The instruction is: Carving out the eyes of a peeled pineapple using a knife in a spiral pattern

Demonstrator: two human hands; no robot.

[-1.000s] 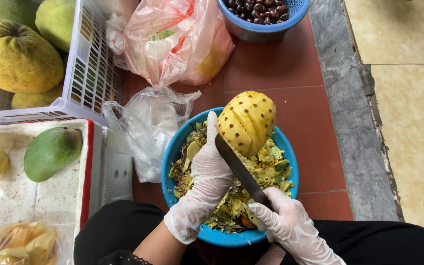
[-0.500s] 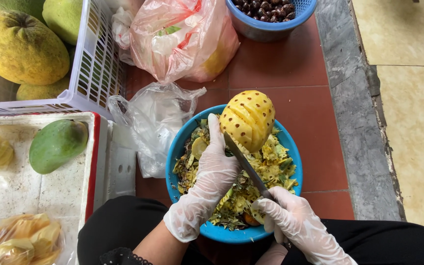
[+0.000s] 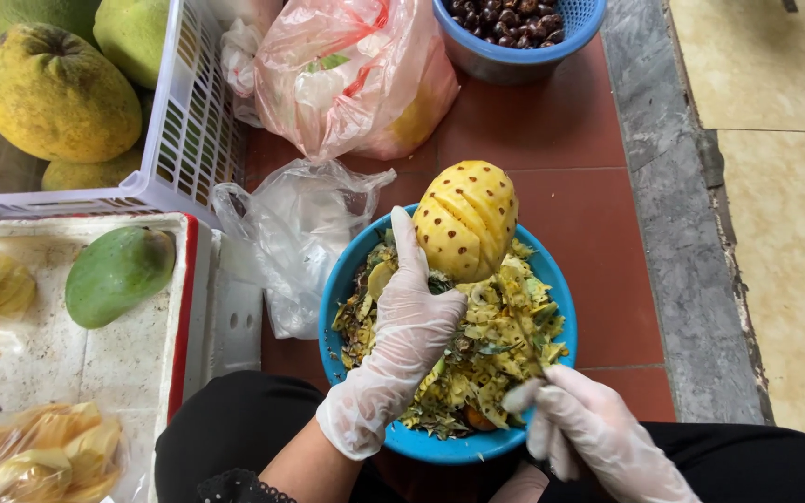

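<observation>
L hand [image 3: 412, 326], gloved, fingers wrapped on peeled pineapple [image 3: 466, 220], held upright over blue bowl [image 3: 347, 279] w/ peel scraps. R hand [image 3: 589, 428], gloved, closed; grip contents unclear.

A floor of glossy red-brown square tiles [image 3: 561, 140] lies under soft daylight. A grey speckled stone kerb [image 3: 673, 214] borders it, with pale yellow paving slabs [image 3: 784, 261] beyond

Thin, see-through disposable gloves on both: left hand [image 3: 409, 328] & right hand [image 3: 589, 430], plastic wrinkled, loose at wrists. Forearms bare above cuffs. Black trousers w/ bit of black lace trim near left knee.
</observation>
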